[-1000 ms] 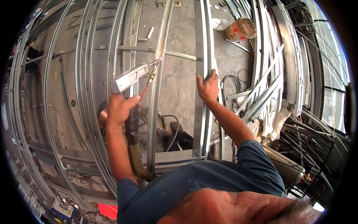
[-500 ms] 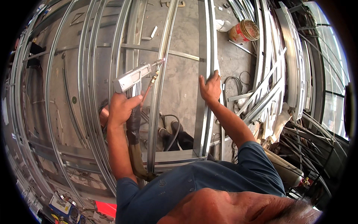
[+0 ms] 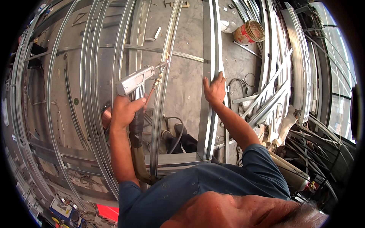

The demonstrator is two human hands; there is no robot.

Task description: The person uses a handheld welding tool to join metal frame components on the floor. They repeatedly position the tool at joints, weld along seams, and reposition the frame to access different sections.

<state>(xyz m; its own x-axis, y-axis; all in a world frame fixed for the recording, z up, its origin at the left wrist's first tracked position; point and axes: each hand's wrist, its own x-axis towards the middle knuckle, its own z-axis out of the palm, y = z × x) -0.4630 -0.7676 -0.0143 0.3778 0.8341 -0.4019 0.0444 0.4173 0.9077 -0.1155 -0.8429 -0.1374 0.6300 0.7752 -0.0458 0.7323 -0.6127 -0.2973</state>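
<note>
My left hand is wrapped round the grip of a silver welding gun, with a thick sleeved cable running from it toward my body. A copper-coloured tube with a brass fitting runs beside its nozzle. The nozzle tip, with a small bright glow, meets a long grooved metal profile; I cannot tell whether it touches. To the right, my right hand, thumb and fingers apart, rests on a wide metal channel of the frame and holds nothing.
More long metal profiles run side by side on the left, joined by a crossbar. A tub stands beyond the right channel. Loose metal offcuts pile up at the right, near a gas cylinder. A hose loops near my feet.
The welding gun has shifted very slightly to the right along with my left hand. My right hand stays where it was.
</note>
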